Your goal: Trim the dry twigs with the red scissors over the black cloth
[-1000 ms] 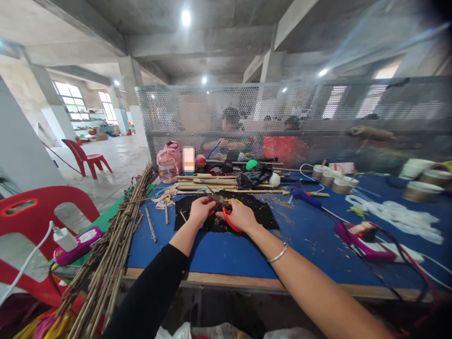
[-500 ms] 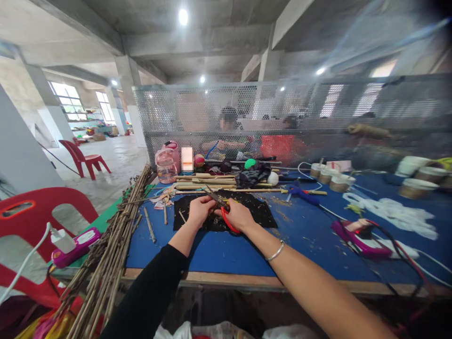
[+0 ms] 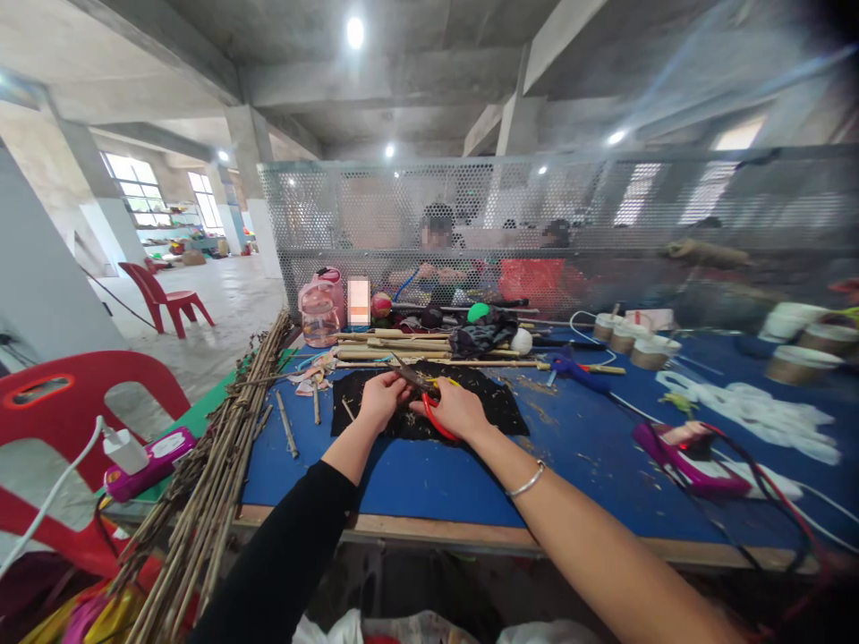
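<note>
The right hand (image 3: 457,410) grips red-handled metal scissors (image 3: 425,385), blades toward ten o'clock above the dark black cloth (image 3: 497,407); probably light, stiff, best held by the loops (left hand (image 3: 382,400) pinches narrowly, on what I cannot tell).

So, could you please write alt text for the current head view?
The right hand holds red-handled scissors over a black cloth on a blue table, the left hand close by the blades. A bundle of dry stalks lies at the left; a perforated screen stands behind.
</note>
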`<state>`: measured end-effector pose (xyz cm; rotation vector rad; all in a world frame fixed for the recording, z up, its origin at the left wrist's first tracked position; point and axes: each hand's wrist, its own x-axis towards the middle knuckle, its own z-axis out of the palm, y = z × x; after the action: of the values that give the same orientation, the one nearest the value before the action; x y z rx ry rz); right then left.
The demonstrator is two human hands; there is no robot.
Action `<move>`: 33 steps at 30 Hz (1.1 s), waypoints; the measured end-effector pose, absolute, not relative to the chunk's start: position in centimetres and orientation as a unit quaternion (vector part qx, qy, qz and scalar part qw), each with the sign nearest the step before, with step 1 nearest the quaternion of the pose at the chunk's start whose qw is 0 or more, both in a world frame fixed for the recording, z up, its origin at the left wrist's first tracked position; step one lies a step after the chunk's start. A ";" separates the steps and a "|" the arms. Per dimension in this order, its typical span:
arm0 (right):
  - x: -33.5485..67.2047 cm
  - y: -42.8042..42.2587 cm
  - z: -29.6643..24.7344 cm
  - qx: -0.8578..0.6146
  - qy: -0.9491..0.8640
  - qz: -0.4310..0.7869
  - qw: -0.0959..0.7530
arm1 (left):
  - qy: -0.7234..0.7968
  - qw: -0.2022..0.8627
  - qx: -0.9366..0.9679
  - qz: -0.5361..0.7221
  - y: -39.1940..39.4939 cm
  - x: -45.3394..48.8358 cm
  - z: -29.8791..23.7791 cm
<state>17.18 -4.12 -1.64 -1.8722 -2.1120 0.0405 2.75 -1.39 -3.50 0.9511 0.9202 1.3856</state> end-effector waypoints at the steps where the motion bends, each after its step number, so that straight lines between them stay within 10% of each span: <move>1: 17.2 -4.1 -1.6 -0.650 -0.742 0.012 0.163 | 0.392 0.576 0.407 0.591 -1.4 2.8 -3.5; 33: 17.2 -4.0 -1.7 -0.662 -0.731 0.037 0.160 | 0.433 0.541 0.440 0.571 -1.9 2.9 -3.2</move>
<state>17.18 -3.96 -1.70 -1.8920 -2.0891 0.1049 2.88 -1.90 -3.24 1.0444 1.0299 1.3576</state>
